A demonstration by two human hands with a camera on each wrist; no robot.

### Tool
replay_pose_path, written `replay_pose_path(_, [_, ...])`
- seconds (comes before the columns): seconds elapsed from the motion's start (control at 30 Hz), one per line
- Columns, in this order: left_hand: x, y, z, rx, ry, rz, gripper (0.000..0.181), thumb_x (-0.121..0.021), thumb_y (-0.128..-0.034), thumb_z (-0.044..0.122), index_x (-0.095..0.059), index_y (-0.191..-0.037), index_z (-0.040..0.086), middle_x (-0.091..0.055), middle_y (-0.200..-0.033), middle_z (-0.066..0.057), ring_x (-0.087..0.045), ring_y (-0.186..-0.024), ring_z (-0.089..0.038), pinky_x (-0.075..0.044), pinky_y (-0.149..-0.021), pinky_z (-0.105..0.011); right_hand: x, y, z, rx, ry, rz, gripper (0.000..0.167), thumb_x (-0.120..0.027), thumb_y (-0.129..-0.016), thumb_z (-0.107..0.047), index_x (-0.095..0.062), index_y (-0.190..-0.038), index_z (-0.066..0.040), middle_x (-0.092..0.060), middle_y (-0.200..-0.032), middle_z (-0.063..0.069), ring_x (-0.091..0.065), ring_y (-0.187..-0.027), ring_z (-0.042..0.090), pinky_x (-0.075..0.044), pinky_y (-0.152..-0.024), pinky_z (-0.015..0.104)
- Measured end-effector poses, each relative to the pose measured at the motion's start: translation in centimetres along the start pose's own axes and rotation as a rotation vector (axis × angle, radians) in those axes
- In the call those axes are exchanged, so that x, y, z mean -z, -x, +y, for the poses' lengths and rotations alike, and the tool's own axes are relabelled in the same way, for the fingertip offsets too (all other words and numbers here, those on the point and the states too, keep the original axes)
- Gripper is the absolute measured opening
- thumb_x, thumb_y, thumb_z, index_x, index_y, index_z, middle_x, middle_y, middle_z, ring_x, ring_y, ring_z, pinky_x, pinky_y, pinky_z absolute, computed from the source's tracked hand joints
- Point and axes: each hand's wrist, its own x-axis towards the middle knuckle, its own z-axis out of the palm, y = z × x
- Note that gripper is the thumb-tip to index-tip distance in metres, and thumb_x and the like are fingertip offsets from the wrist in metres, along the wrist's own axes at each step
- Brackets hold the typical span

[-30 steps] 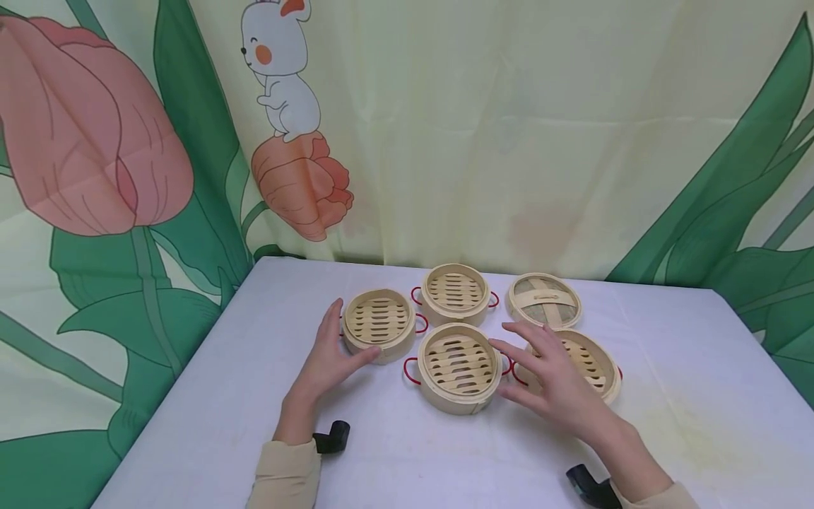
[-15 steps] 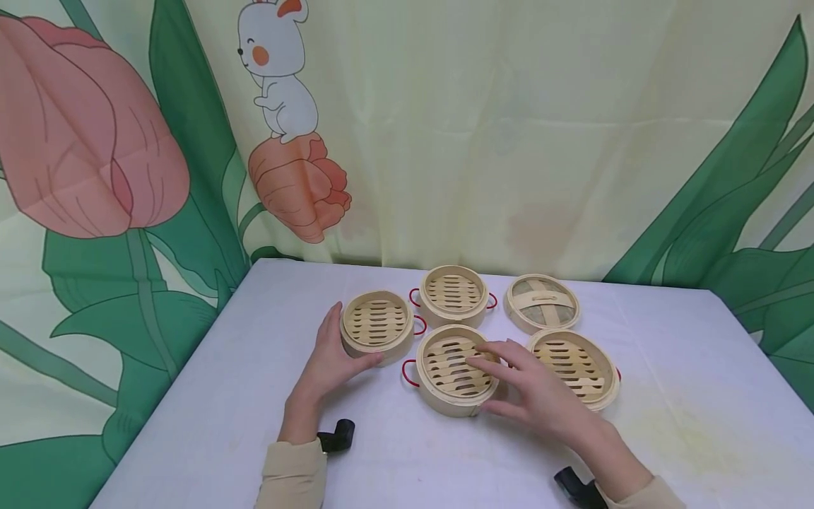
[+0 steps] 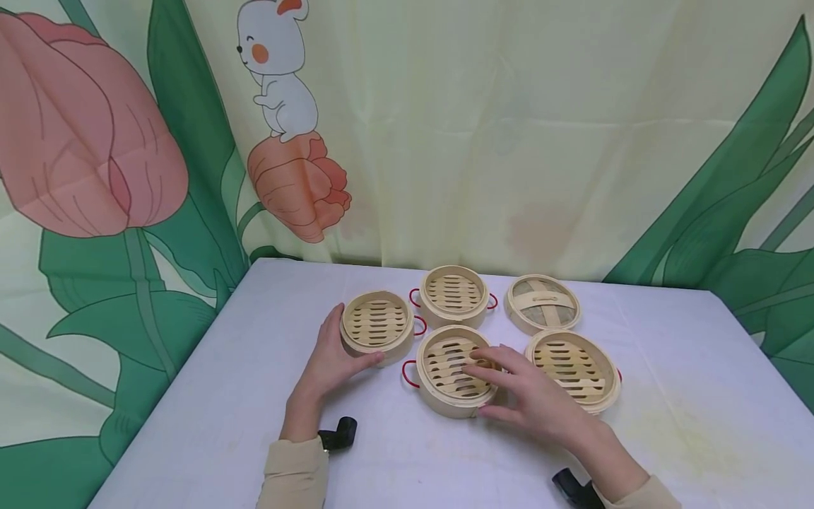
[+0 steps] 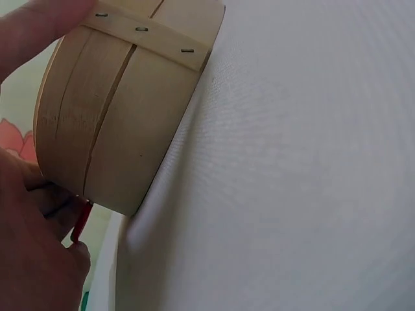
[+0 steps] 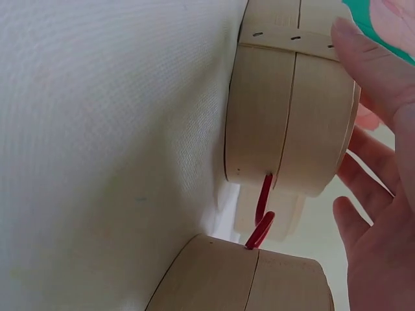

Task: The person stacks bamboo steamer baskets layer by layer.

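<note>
Five round bamboo pieces stand on the table. My left hand holds the leftmost bamboo steamer basket, with its thumb at the front wall and fingers along the left side. In the left wrist view the fingers lie beside the red handle. My right hand reaches over the right rim of the front steamer basket. Its fingers extend above the slatted base, and its thumb lies at the outer wall near the rim. Whether the fingertips touch the slats is hidden.
Behind stand another steamer basket with red handles and a woven bamboo lid. A further basket stands at the right, partly behind my right hand. A white cloth covers the table; a printed curtain hangs behind.
My right hand has moved left from beside the front basket to above its right part. My left hand stays at the leftmost basket. The baskets keep their places.
</note>
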Motion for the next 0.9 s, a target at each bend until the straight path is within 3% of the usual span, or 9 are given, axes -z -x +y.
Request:
replay_pose_path(0.33, [-0.06, -0.03, -0.69, -0.03, 0.055, -0.003, 0.123, -0.094, -0.0671, 0.035, -0.018, -0.158, 0.001, -0.026, -0.159, -0.02, -0.024, -0.147, -0.034, -0.021, -0.117, -0.055, -0.09, 0.1, 0.02, -0.023, -0.022, -0.049, 0.057, -0.089, -0.077, -0.026, -0.069, -0.13, -0.02, -0.059, -0.134, 0.004, -0.051, -0.128, 0.027, -0.027, -0.113, 0.021])
replay_pose_path(0.57, [0.11, -0.03, -0.85, -0.019, 0.111, -0.026, 0.121, -0.095, -0.0677, 0.029, -0.019, -0.158, 0.002, -0.028, -0.158, -0.018, -0.025, -0.146, -0.032, -0.02, -0.118, -0.053, -0.32, 0.3, 0.06, -0.015, -0.037, -0.036, 0.051, -0.087, -0.078, -0.024, -0.071, -0.126, -0.016, -0.06, -0.129, 0.002, -0.055, -0.121, 0.023, -0.034, -0.107, 0.02])
replay_pose_path(0.9, [0.29, -0.21, -0.94, -0.012, 0.071, -0.022, 0.12, -0.095, -0.0683, 0.03, -0.02, -0.157, -0.001, -0.028, -0.157, -0.023, -0.026, -0.145, -0.036, -0.022, -0.117, -0.055, -0.55, 0.29, -0.09, -0.044, -0.006, -0.02, 0.049, -0.089, -0.077, -0.028, -0.073, -0.122, -0.019, -0.06, -0.123, -0.006, -0.057, -0.113, 0.016, -0.047, -0.096, 0.031])
